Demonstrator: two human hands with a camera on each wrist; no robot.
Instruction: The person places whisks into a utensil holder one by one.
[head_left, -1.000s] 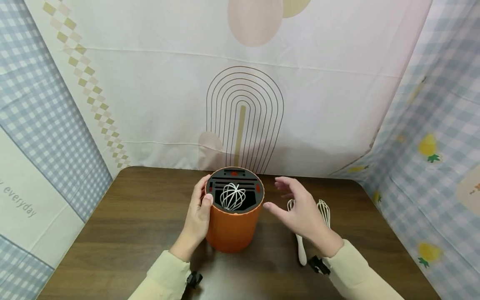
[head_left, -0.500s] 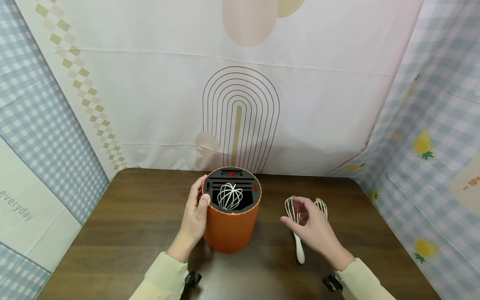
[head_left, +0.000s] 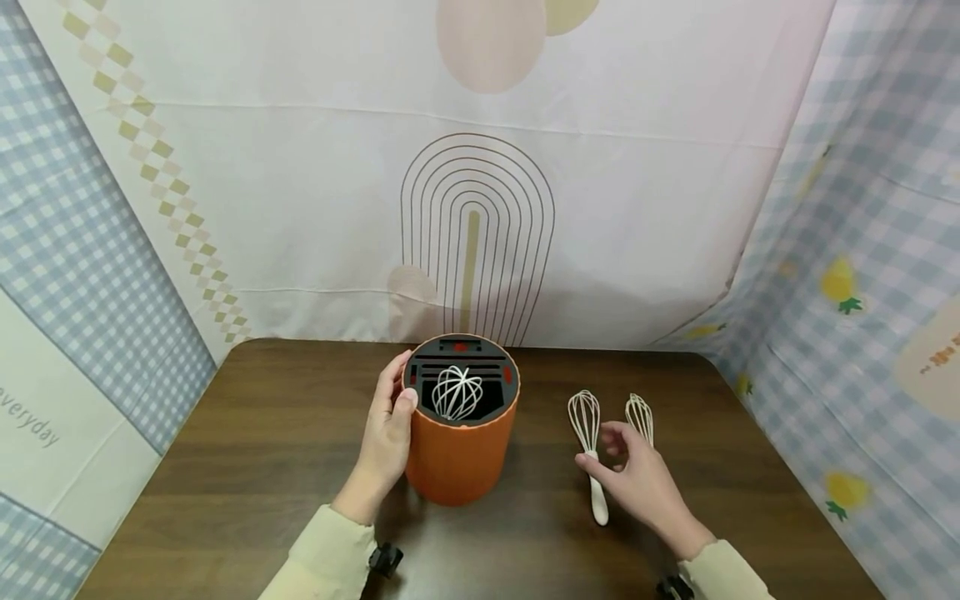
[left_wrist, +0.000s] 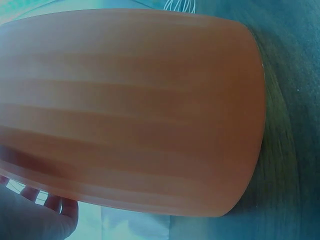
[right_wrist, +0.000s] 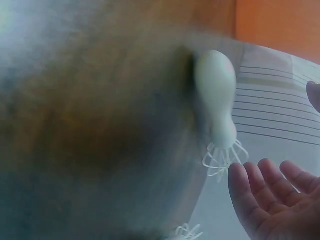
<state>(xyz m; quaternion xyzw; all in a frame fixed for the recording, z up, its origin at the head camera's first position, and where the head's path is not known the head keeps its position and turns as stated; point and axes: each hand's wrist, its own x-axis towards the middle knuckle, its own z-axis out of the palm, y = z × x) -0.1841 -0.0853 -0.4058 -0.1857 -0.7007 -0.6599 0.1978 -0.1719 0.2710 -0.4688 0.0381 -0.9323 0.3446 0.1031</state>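
My left hand [head_left: 385, 437] grips the upper left side of an orange round knife holder [head_left: 456, 467], thumb at its rim. The holder stands on the table, and its black slotted top has a large opening. White wires of a whisk [head_left: 457, 392] stick out there; its lower part is hidden inside. To the right, a white whisk [head_left: 597, 504] lies on the table with its handle toward me. My right hand [head_left: 645, 487] hovers over this whisk's handle, thumb and fingers spread apart around it. Another whisk [head_left: 639, 417] lies farther right, partly hidden behind that hand.
The brown wooden table [head_left: 247, 467] ends at the back against a white printed cloth [head_left: 322, 208]. Blue checked cloth [head_left: 847, 350] hangs along the right side, with similar cloth on the left.
My right hand has moved away from the holder, to the right and down to the nearer whisk's handle. The left hand has kept its grip on the holder.
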